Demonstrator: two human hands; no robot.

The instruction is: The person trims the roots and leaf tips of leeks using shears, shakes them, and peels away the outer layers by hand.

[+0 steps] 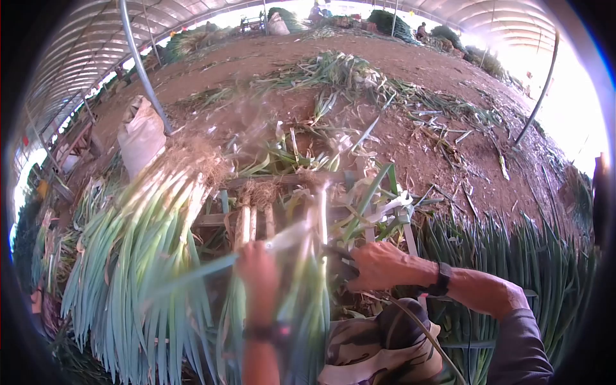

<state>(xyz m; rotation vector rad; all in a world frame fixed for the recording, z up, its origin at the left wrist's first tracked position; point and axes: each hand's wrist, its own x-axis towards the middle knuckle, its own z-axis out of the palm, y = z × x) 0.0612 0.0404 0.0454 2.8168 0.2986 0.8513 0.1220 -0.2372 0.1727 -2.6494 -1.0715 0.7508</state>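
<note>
My left hand (258,263), smeared by motion, is closed on a long leek leaf (199,273), pale at its right end and green at its left. My right hand (382,264) grips a dark handheld tool (340,260) whose exact kind is partly hidden; a thin tan hose (423,330) trails below that hand. Between the hands stands a white-stemmed leek (322,212), with blurred green leaves below it. Just beyond my left hand, several rooted leeks (246,221) lie with their roots pointing away from me.
A big pile of leeks (154,231) lies left, roots outward. Dense green leeks (513,269) fill the right. Past the low rack (410,240), stripped leaves (340,74) litter the soil. A pale sack (140,135) stands by a metal pole (144,70).
</note>
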